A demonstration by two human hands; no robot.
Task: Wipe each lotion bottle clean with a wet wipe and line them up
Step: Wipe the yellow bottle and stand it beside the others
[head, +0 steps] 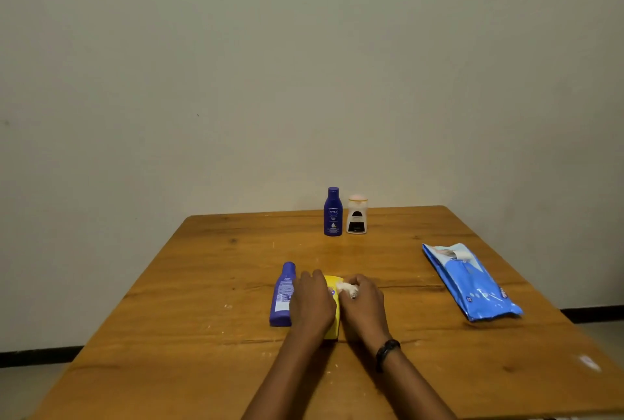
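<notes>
A yellow lotion bottle (332,315) lies on the wooden table (202,284), mostly hidden under my hands. My left hand (312,301) presses down on it, fingers wrapped over its top. My right hand (363,304) is closed around a crumpled white wet wipe (345,288), which touches the bottle's upper end. A purple-blue bottle (283,296) lies flat just left of my left hand. At the far edge a dark blue bottle (333,212) and a white bottle (357,215) with a pale cap stand upright side by side.
A blue pack of wet wipes (472,281) lies at the right of the table, its flap open at the far end. A bare wall rises behind the table. A black band sits on my right wrist.
</notes>
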